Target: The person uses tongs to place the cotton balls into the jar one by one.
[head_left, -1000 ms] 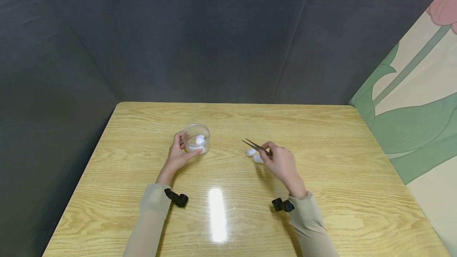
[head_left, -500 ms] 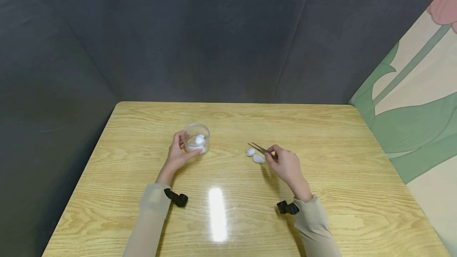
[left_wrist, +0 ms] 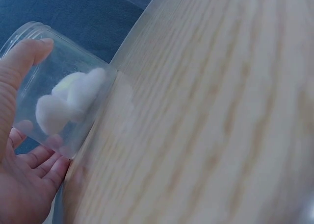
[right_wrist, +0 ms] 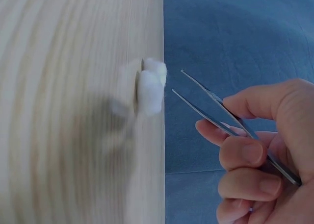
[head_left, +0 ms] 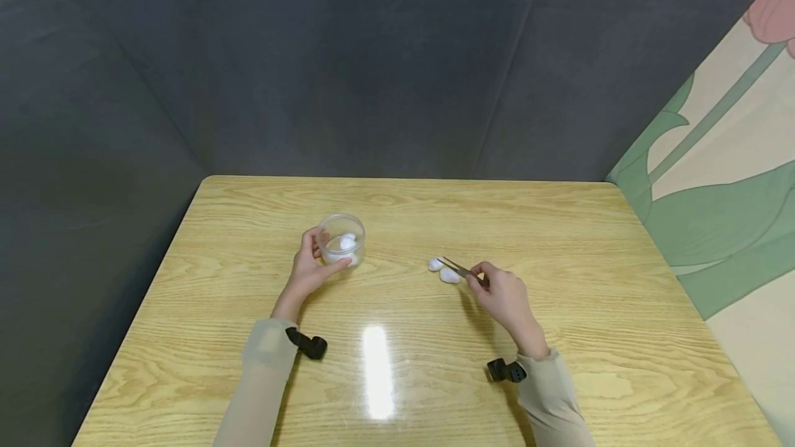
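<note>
My left hand (head_left: 309,273) holds a clear plastic jar (left_wrist: 73,52) on the table, thumb on the near side and fingers round the far side. Several white cotton balls (left_wrist: 54,113) lie inside the jar. In my right hand (head_left: 506,299) is a pair of metal tweezers (right_wrist: 211,118), pinched between thumb and fingers. Their tips are apart with nothing between them, and they hover above two loose cotton balls. The nearer cotton ball (head_left: 450,276) lies beside the farther cotton ball (head_left: 435,265) on the wood.
The wood-grain table (head_left: 397,212) reaches to a dark cloth backdrop (head_left: 373,67) at the back and left. A floral curtain (head_left: 727,212) hangs along the right side. A bright light reflection (head_left: 379,371) shows on the tabletop near the front.
My right hand has moved right and toward me with the tweezers, lowering their tips toward the loose cotton balls. My left hand and the jar have stayed in place.
</note>
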Available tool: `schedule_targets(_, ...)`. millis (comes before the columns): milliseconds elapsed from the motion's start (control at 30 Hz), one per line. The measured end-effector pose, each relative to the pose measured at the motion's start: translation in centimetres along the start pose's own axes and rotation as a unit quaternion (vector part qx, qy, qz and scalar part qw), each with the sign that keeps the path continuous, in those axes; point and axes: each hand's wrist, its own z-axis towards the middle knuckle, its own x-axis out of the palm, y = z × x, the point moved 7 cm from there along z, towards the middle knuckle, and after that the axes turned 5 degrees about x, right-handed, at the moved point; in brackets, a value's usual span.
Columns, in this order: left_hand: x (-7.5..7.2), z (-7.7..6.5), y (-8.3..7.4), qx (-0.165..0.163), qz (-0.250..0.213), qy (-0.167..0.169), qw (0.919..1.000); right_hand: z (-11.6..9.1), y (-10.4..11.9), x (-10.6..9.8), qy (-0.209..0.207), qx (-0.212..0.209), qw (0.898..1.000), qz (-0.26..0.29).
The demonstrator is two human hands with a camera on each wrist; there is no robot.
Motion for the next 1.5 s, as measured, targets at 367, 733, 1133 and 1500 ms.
schedule_targets(367,-0.1,0.1,0.1,0.003,0.0,-0.001,1.0,-0.9,-0.9,0.0,0.01,0.017,1.0,-0.01)
schedule_targets(733,-0.1,0.0,0.2,0.0,0.004,-0.003,1.0,-1.5,-1.3,0.3,0.02,0.014,1.0,-0.017)
schedule_targets(1133,0.0,0.0,0.1,-0.002,0.014,-0.004,0.9999,-2.1,-1.0,0.1,0.0,-0.003,0.999,-0.035)
schedule_targets(1500,0.0,0.1,-0.1,0.004,0.016,-0.002,0.9999,-2.0,-0.8,0.3,-0.027,-0.039,0.997,-0.06)
